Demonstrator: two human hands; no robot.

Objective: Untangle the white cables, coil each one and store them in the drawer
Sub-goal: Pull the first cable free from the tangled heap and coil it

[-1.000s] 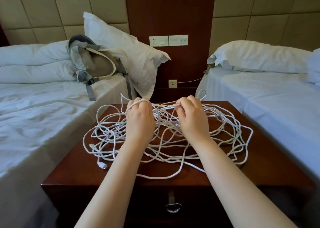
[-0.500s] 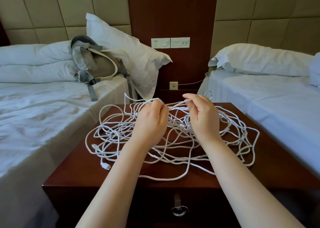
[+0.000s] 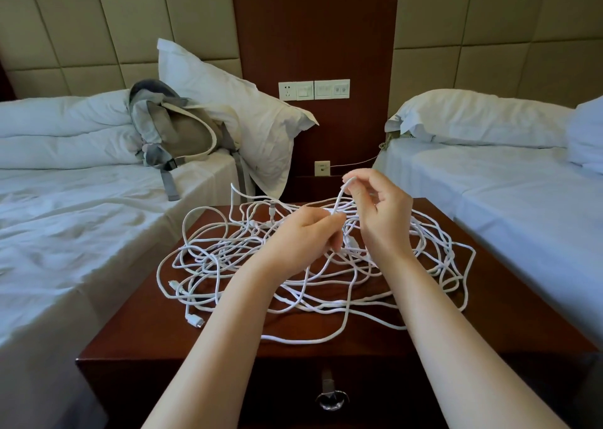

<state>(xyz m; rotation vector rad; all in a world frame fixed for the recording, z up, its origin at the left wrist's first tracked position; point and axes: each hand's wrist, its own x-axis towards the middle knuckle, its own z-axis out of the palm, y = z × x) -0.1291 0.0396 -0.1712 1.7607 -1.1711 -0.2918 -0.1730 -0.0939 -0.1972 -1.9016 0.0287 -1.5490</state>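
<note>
The white cables (image 3: 313,265) lay in one big messy pile on the brown surface (image 3: 509,301), between two beds. The job was at its very first step: pulling the cables apart. None looked coiled yet, and the drawer (image 3: 329,396) at 6 o'clock was shut.

The right hand (image 3: 381,216) pinched one strand and held it up above the pile. The left hand (image 3: 303,239) was curled around more strands just beside it, at 9 o'clock from the right hand.

Next, I think the hands needed to follow that one strand to its end and slip it out slowly, so no knot pulled tight. A plug end (image 3: 195,320) lay free at 8 o'clock in the pile.

The cables reached close to the surface's edges at 3 and 9 o'clock, so loops could slide off. There was bare room at 5 and 7 o'clock for a finished coil.
</note>
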